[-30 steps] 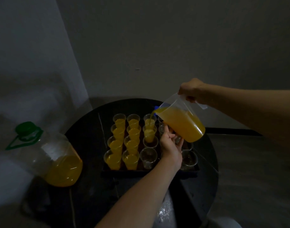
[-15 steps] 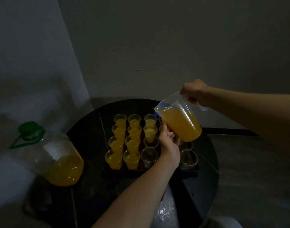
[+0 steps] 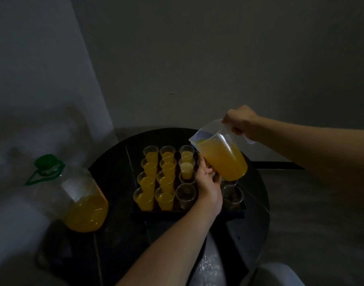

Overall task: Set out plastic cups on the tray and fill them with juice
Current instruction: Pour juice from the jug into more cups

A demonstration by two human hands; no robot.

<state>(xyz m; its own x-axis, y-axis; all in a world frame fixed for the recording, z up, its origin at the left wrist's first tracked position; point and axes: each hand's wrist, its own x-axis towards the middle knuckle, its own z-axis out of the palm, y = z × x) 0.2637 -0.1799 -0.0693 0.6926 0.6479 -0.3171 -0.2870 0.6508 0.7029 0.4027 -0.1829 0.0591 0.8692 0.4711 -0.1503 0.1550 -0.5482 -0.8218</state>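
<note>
Pour is off, jug (image 3: 221, 159) tips back: our right hand (image 3: 240, 120) grips its handle, left hand (image 3: 207, 182) props the base, curl unclear. Empty cup (image 3: 186, 196) next.

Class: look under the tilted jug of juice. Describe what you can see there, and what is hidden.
Under the jug, empty clear cups stand at the right of the tray, with the left hand reaching beneath. The jug and hand cover any cups behind.
</note>
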